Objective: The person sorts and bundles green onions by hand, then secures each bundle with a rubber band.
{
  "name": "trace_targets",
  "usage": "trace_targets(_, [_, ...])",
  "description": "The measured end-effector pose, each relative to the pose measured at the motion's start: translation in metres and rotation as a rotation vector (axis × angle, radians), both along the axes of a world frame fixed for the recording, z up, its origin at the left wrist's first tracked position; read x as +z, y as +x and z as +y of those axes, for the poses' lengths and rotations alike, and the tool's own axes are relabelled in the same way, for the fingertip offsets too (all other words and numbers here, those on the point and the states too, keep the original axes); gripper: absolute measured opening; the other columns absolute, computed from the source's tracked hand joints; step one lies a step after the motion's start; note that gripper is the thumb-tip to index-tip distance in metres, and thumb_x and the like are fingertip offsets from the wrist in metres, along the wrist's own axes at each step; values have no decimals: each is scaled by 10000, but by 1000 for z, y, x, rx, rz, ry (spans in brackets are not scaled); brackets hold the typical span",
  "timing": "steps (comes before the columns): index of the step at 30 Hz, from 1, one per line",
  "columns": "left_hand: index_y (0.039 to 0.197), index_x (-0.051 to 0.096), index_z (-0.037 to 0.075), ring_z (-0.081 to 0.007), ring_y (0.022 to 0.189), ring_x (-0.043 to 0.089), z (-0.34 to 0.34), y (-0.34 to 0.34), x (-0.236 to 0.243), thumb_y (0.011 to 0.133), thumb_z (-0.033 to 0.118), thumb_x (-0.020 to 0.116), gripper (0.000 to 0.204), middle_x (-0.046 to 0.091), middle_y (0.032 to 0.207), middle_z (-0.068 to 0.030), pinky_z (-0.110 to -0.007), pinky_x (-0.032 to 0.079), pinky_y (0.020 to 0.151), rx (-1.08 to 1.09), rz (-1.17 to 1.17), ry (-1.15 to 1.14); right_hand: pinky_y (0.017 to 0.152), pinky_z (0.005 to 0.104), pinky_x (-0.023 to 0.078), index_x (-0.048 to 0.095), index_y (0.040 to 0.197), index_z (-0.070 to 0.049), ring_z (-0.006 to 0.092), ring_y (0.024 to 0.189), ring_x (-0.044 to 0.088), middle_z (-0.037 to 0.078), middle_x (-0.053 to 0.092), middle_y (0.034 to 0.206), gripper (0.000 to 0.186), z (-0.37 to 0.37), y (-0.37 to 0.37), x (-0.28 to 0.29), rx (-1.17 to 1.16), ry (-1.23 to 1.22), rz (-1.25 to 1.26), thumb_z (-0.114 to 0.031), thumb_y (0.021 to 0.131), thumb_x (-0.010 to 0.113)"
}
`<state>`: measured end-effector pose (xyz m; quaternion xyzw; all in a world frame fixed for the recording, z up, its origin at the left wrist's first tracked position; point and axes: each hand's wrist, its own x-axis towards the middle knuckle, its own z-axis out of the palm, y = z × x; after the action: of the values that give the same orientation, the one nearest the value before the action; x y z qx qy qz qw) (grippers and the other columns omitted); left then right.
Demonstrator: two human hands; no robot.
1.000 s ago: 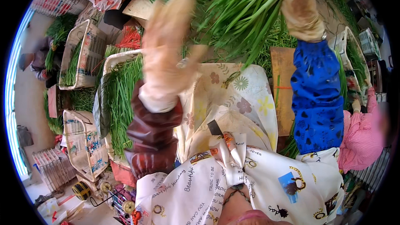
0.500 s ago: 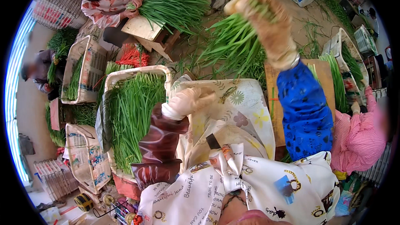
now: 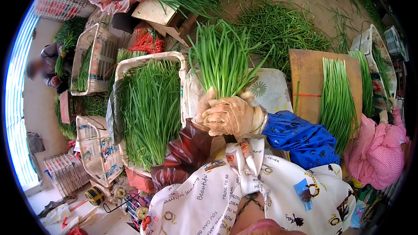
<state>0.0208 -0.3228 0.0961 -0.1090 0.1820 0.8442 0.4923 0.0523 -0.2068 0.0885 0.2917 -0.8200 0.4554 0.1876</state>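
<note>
- Right hand [image 3: 233,116]: right of the basket [image 3: 150,55], gloved, laid across the left hand [image 3: 203,108].
- Both hands: clamped around the greens [image 3: 224,58] at the base.
- Forearms [image 3: 300,132]: angled inward.

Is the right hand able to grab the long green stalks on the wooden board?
Probably not right now: the right hand is closed around a green bunch with the left hand. The way looks free, though: the stalks lie mostly uncovered on the board.
</note>
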Motion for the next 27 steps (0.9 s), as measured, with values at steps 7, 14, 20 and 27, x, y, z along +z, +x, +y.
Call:
trace_targets(7, [997, 503, 15, -238, 860, 550, -10, 13, 1, 806, 313, 559, 358, 550, 888, -121, -321, 468, 756, 19, -204, -35, 726, 324, 413, 547, 914, -77, 173, 739, 510, 59, 556, 809, 193, -92, 8, -14, -1020, 425, -495, -233, 800, 553])
trace_targets(14, [921, 517, -8, -225, 714, 576, -33, 10, -15, 768, 237, 552, 291, 555, 794, -90, -336, 497, 668, 35, -59, -226, 638, 237, 404, 510, 841, -34, 137, 597, 480, 20, 487, 712, 58, -15, 44, 3, 267, -1061, -1043, -44, 864, 457])
trace_targets(20, [983, 467, -20, -121, 529, 409, -90, 19, -44, 694, 167, 608, 372, 459, 709, -54, -264, 371, 489, -8, 70, -94, 844, 305, 394, 513, 1105, -77, 174, 952, 486, 56, 539, 1037, 292, 69, -7, 30, 180, -345, -829, -132, 820, 545])
trace_targets(27, [1057, 464, -17, -128, 482, 377, -122, 40, -52, 668, 161, 642, 463, 462, 639, -57, -257, 310, 437, -157, 167, -35, 903, 332, 405, 552, 1071, -32, 266, 1047, 496, 143, 507, 1138, 440, 76, -55, 24, -331, 118, -499, -369, 790, 586])
